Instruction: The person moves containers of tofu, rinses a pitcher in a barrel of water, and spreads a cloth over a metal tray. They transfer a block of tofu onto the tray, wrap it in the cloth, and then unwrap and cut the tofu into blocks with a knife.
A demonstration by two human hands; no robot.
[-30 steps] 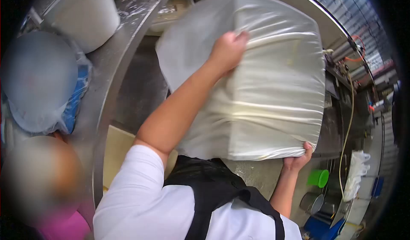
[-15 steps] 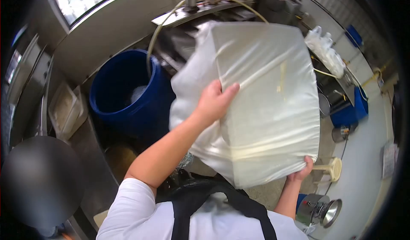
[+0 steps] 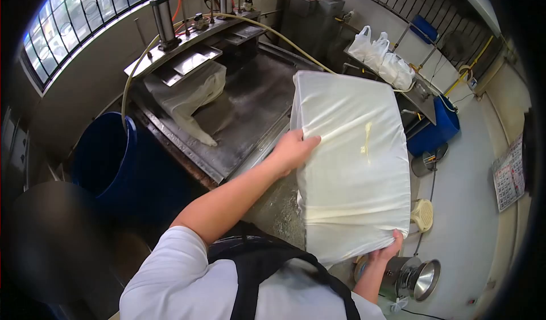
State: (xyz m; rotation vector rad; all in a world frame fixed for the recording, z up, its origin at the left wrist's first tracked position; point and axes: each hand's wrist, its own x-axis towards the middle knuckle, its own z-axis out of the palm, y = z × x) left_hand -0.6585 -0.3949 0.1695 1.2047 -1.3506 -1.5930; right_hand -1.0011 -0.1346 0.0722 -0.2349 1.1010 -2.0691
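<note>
Worktop (image 3: 244, 101): bare metal with a raised edge, ahead and to the left, its surface dull and wet-looking; a press stands along its far side.
Bundle (image 3: 355, 166): a squarish block wrapped in smooth whitish cloth, creased across its lower part, held up by both hands in front of the person. It covers the worktop's right end in view; whether the two touch is hidden.
Barrel (image 3: 132, 142): blue, round, open at the top, left of the worktop.
Press (image 3: 165, 24): upright metal cylinders on a crossbar, flat plates beneath.
Loose cloth (image 3: 202, 106): pale and thin, crumpled on the worktop under the press plates, one end trailing towards the near edge.
White bags (image 3: 381, 58): several together, beyond the bundle to the right.
Blue bin (image 3: 441, 132): below the bags, near the wall.
Calendar (image 3: 509, 172): printed sheet at the far right.
Left hand (image 3: 293, 152): holding the bundle's left edge, fingers close against the cloth; part of the grip is hidden.
Right hand (image 3: 389, 247): holding the lower right corner, thumb on the upper face, other fingers out of sight.
Yellow mark (image 3: 367, 142): a thin streak on the bundle's upper face.
</note>
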